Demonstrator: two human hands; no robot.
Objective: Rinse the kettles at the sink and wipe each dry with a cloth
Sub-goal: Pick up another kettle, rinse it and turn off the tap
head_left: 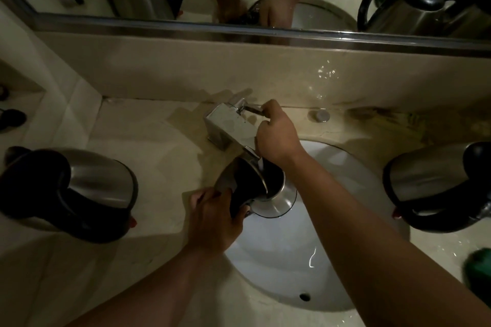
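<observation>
Kettles: silver steel bodies, black handles and lids, at left, centre and right. Worktop: beige, faintly veined. Sink: white. Tap: chrome.

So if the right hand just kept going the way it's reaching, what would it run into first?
It already meets it: the right hand grips the tap lever. Pushed further, it would probably reach the beige back wall under the mirror, though depth is hard to judge.

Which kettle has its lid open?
The middle kettle, held over the sink by the left hand under the tap. The left kettle and right kettle stand shut on the counter.
</observation>
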